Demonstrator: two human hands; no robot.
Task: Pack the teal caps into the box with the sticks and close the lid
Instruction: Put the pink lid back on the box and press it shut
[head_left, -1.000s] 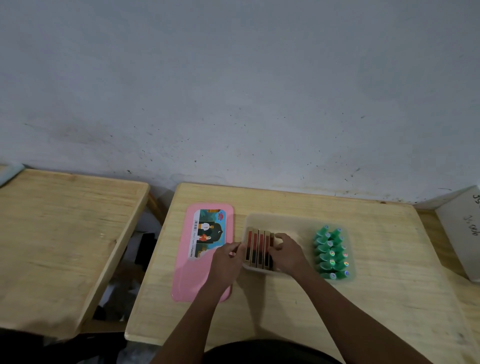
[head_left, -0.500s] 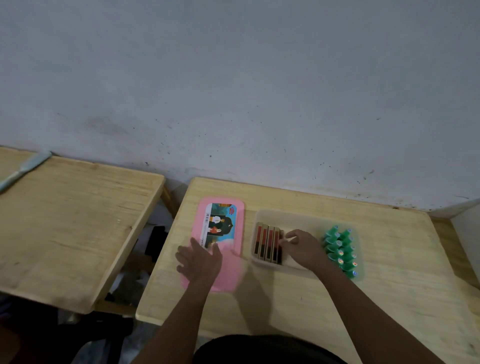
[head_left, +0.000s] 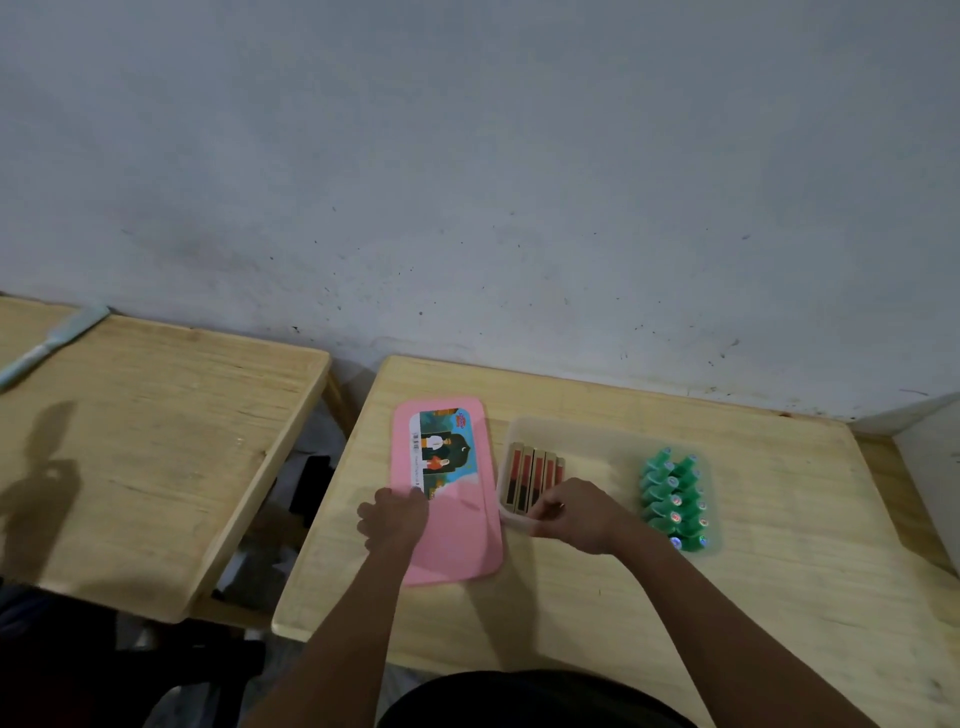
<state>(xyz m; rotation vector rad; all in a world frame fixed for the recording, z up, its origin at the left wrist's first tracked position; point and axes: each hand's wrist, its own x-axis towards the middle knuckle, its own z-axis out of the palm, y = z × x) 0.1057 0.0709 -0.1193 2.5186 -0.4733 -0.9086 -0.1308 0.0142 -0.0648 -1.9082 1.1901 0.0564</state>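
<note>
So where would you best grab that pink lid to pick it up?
By its long left edge, coming from the left. The pink lid lies flat on the table, so only its thin rim offers a pinch. Its right edge sits close against the box, and the left hand rests at the left edge.

A person leans over a pale wooden table (head_left: 727, 597) set against a scuffed grey wall (head_left: 467, 182). A pink lid (head_left: 457, 540) with a picture label lies flat, just left of a clear box (head_left: 597, 441). Dark and red sticks (head_left: 535, 475) lie side by side in the box's left end, and teal caps (head_left: 672, 499) stand in two rows at its right end. The left hand (head_left: 395, 517) rests on the lid's left edge. The right hand (head_left: 582, 512) is curled at the box's near left corner, by the stick ends; its grip is blurred. A second table (head_left: 156, 441) stands to the left.
</note>
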